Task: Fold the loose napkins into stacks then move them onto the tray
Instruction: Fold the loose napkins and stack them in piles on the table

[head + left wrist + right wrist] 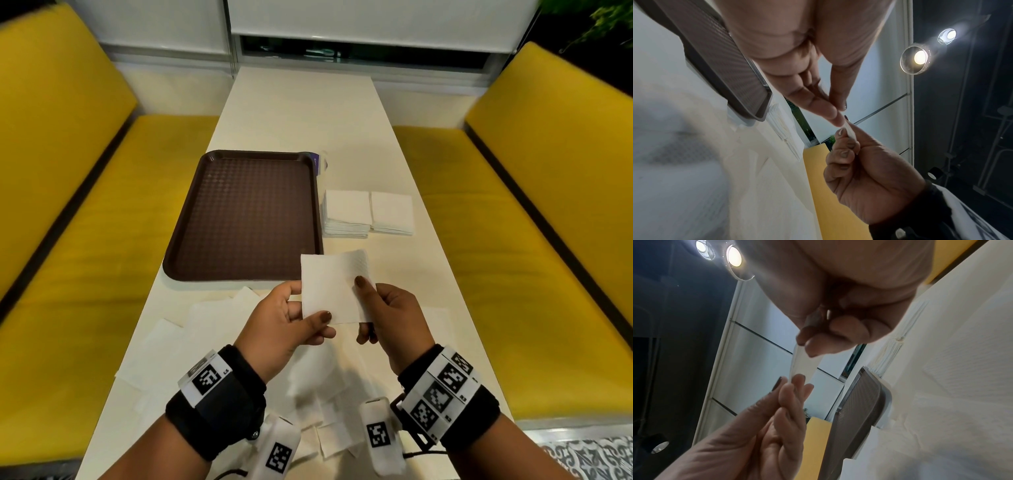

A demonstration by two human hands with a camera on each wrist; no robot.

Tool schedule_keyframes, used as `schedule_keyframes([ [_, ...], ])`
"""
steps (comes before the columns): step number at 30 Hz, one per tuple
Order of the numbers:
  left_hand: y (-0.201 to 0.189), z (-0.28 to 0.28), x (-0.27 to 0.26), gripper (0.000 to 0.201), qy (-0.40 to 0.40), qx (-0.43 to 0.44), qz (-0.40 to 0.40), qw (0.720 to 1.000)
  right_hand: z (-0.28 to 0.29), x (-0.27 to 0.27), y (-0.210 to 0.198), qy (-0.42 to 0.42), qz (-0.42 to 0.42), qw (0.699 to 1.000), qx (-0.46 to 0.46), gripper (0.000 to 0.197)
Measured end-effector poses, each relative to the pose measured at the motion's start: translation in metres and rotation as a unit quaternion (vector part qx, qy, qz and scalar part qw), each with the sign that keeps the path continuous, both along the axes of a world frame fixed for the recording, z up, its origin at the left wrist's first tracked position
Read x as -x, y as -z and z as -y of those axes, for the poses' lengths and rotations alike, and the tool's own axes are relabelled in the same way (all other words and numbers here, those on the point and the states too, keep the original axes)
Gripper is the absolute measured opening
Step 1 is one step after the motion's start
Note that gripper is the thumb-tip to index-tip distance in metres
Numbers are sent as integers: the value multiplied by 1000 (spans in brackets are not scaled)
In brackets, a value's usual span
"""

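Both hands hold one folded white napkin (330, 287) in the air above the near part of the table. My left hand (291, 318) pinches its lower left edge between thumb and fingers. My right hand (380, 305) pinches its right side, thumb on top. The wrist views show the napkin (803, 363) edge-on between the two pinches, the napkin (849, 129) a thin strip. The brown tray (243, 212) lies empty just beyond the hands, to the left. Two stacks of folded napkins (368, 212) sit to the right of the tray. Loose unfolded napkins (191, 329) lie scattered under my hands.
The narrow white table (301, 113) runs away from me between two yellow benches (68, 205). A small purple-and-white package (320, 162) lies behind the tray's far right corner. More loose napkins (335, 435) cover the table's near end.
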State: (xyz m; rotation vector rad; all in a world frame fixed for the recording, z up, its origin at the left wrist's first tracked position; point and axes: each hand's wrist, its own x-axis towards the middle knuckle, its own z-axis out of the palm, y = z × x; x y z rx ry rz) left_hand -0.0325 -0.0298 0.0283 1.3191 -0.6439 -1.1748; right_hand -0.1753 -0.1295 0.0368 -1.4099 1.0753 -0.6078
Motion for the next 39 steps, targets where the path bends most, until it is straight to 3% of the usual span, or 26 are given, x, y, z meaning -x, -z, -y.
schedule_keyframes([
  [6, -1, -1, -1, 25, -4, -3, -2, 1000, 0, 0, -2, 19, 10, 1000, -15, 41],
  [14, 0, 1, -8, 16, -33, -34, -23, 999, 10, 2, -1, 14, 39, 999, 24, 21],
  [16, 2, 2, -13, 20, -48, -53, 19, 997, 14, 3, -3, 9, 39, 999, 35, 19],
  [18, 3, 5, -22, 19, -87, -59, 127, 986, 18, 7, -7, -19, 23, 998, 50, 19],
  [21, -11, 7, -34, 46, -85, -32, 256, 962, 23, 10, -14, -110, -18, 991, 77, 22],
  [24, -29, 10, -36, 73, 17, -21, 271, 962, 23, 12, -22, -209, -47, 971, 105, 22],
  [28, -35, 13, -33, 54, 108, -17, 224, 968, 19, 13, -32, -290, -67, 943, 149, 31],
  [32, -36, 11, -25, 21, 106, 26, 186, 976, 15, 13, -36, -301, -81, 936, 162, 32],
  [39, -32, 13, -21, 17, 75, 48, 168, 982, 13, 14, -31, -221, -26, 964, 146, 13],
])
